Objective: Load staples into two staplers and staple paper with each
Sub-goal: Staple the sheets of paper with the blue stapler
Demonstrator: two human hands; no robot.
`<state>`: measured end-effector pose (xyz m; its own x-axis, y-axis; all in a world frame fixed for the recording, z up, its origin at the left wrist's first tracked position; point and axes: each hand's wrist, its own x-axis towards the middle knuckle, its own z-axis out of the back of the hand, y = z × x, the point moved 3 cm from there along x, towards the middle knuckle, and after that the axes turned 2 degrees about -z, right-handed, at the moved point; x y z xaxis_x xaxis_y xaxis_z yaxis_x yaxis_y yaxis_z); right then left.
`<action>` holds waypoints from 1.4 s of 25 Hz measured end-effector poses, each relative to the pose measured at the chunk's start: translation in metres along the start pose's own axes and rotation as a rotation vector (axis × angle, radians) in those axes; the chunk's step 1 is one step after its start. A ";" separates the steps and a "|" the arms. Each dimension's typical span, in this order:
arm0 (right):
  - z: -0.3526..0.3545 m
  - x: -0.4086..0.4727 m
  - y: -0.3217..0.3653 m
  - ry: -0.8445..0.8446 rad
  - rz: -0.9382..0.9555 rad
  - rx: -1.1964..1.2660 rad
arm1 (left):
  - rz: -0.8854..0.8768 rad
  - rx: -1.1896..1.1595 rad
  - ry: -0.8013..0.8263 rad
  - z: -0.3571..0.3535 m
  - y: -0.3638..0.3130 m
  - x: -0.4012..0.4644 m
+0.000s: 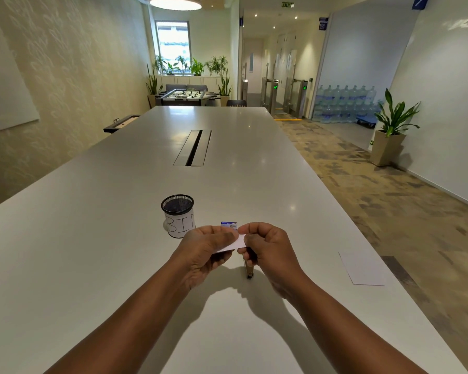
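My left hand (pixel 206 249) and my right hand (pixel 268 247) meet above the white table (pixel 92 252), both pinching a small white slip of paper (pixel 234 243) between them. My right hand also grips a dark stapler (pixel 249 267), whose end pokes down below the fingers; most of it is hidden. A small blue box of staples (pixel 229 225) lies on the table just behind my hands. A second stapler is not visible.
A black mesh cup (pixel 177 215) wrapped in paper marked "BIN" stands left of the box. A white sheet of paper (pixel 362 268) lies near the table's right edge. A cable slot (pixel 193 147) runs along the table's middle.
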<state>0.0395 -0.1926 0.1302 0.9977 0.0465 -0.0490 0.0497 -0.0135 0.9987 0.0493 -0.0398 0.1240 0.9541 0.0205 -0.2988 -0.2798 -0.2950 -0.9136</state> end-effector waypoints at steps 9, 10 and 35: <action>0.000 0.000 0.000 0.010 -0.010 0.005 | 0.015 -0.018 -0.058 0.001 0.001 0.002; -0.001 -0.001 0.000 0.012 -0.009 0.004 | 0.016 -0.039 -0.061 0.001 0.001 0.002; 0.000 0.000 -0.002 0.007 -0.001 0.007 | 0.021 -0.011 0.001 0.001 0.003 -0.004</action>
<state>0.0397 -0.1925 0.1284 0.9973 0.0539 -0.0501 0.0513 -0.0200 0.9985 0.0450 -0.0399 0.1226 0.9482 0.0134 -0.3174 -0.2983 -0.3063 -0.9040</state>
